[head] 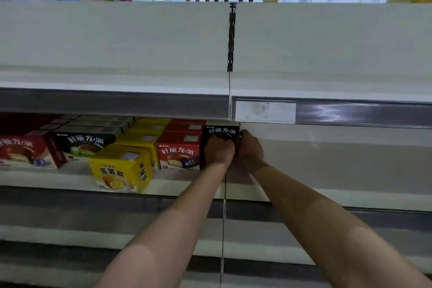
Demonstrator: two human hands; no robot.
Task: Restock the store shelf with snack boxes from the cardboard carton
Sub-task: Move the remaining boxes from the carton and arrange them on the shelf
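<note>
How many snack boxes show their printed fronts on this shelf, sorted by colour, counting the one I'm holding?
Red boxes: 2
Black boxes: 2, one gripped by the left hand and right hand
Yellow box: 1
Total: 5
Boxes lined up behind these fronts are not counted.

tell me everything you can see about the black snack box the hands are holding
The black snack box looks like printed cardboard, dark with white lettering across its front top. It stands upright at the right end of the row on the shelf, close beside a red box; whether they touch is unclear. The left hand covers its lower front and the right hand grips its right side, so the base is hidden. Its top sits just under the upper shelf's edge strip.
</note>
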